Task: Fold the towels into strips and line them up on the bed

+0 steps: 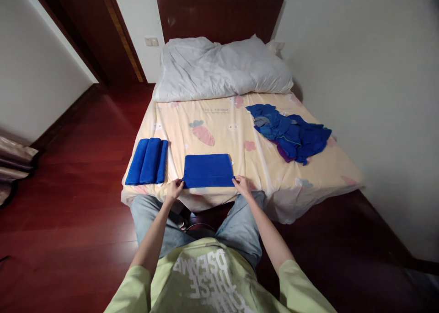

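Left hand (174, 189) and right hand (242, 186) pinch near corners of blue cloth (208, 169). From here, looks mid-fold; next move wants corners level. Folded cloths (147, 162) left of it.

Cloth (208, 170) on bed (222, 139), folded cloths (150, 162) left, heap (295, 133) right (bedding (219, 72) behind)

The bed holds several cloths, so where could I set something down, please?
The widest bare patch of sheet lies between the white bedding and the flat cloth, left of the crumpled heap. Another lies between flat cloth and heap. The near edge is crowded at left: folded cloths, flat cloth, left hand and right hand gripping its corners.
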The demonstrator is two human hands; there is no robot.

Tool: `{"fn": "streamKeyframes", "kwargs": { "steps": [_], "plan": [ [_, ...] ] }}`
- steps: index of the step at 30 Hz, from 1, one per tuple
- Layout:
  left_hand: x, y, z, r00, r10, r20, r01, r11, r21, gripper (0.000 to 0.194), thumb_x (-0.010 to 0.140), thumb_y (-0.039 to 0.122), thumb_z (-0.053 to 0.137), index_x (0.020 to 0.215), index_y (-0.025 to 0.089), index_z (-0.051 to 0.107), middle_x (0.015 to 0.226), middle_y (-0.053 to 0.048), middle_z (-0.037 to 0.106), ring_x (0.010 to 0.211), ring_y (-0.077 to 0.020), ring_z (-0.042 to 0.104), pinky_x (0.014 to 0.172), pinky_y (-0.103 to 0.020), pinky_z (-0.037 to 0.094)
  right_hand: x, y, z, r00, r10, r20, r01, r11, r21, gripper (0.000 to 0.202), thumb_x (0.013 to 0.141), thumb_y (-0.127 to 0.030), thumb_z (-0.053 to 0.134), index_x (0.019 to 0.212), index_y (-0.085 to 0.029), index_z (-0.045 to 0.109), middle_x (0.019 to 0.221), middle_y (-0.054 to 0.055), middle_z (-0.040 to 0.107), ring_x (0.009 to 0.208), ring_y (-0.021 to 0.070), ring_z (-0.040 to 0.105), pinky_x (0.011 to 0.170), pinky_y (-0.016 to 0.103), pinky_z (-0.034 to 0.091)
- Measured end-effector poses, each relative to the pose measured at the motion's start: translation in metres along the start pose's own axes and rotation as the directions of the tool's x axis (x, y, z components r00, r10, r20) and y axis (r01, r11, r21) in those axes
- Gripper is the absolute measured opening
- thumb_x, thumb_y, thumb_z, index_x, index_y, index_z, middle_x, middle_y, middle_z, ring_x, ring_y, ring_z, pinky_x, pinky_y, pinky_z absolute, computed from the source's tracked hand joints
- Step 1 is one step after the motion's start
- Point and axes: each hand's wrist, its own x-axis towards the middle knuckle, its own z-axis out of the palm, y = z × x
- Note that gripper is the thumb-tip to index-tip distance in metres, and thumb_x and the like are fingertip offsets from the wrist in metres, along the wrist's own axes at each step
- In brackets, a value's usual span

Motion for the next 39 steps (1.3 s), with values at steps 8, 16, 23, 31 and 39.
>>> {"fn": "streamKeyframes", "kwargs": {
  "steps": [8,16,23,31,39],
  "plan": [
    [0.002,-0.006,0.009,0.999,0.025,-0.033,-0.024,0.999,0.025,0.023,0.087,0.039,0.059,0.082,0.019,0.067,0.073,-0.006,0.071,0.07,-0.0211,0.068,0.068,-0.03,0.052,-0.002,0.003,0.006,1.0,-0.003,-0.013,0.002,0.998,-0.059,0.021,0.081,-0.04,0.057,0.075,-0.022,0.064,0.073,0.009,0.074,0.067,0.0246,0.07,0.069,0.034,0.056],
    [-0.009,-0.005,0.019,0.945,0.255,-0.204,-0.221,0.959,0.176,0.019,0.094,0.028,0.055,0.107,0.019,0.067,0.115,-0.017,0.066,0.109,-0.0312,0.062,0.093,-0.044,0.053,-0.016,-0.009,0.008,0.982,-0.177,-0.067,0.16,0.965,-0.209,0.027,0.091,-0.028,0.052,0.11,-0.018,0.067,0.097,0.012,0.071,0.087,0.0242,0.069,0.086,0.038,0.057],
    [-0.015,-0.006,0.02,0.862,0.505,0.037,-0.502,0.842,0.196,0.039,0.097,0.012,0.043,0.127,0.02,0.067,0.142,-0.012,0.063,0.135,-0.0289,0.054,0.112,-0.049,0.047,-0.033,-0.01,-0.004,0.873,-0.454,0.181,0.488,0.791,-0.37,0.044,0.094,-0.01,0.041,0.121,-0.02,0.075,0.133,0.011,0.069,0.125,0.0263,0.061,0.111,0.047,0.046],
    [-0.019,-0.008,0.013,0.851,0.502,0.155,-0.525,0.799,0.292,0.056,0.087,0.021,0.06,0.143,0.019,0.057,0.155,-0.011,0.053,0.145,-0.031,0.047,0.115,-0.048,0.046,-0.043,0.001,-0.005,0.835,-0.507,0.212,0.542,0.693,-0.476,0.051,0.091,-0.014,0.05,0.139,-0.017,0.065,0.15,0.009,0.059,0.139,0.027,0.053,0.116,0.048,0.043],
    [-0.008,0.003,0.017,0.879,0.456,0.142,-0.474,0.796,0.376,0.053,0.085,0.005,0.05,0.134,0.018,0.066,0.146,-0.011,0.062,0.138,-0.0298,0.055,0.112,-0.046,0.047,-0.028,0.004,0.005,0.772,-0.563,0.295,0.627,0.599,-0.498,0.06,0.09,0.0,0.039,0.144,-0.012,0.062,0.151,0.012,0.057,0.147,0.0252,0.048,0.124,0.048,0.039]
  ]
}}
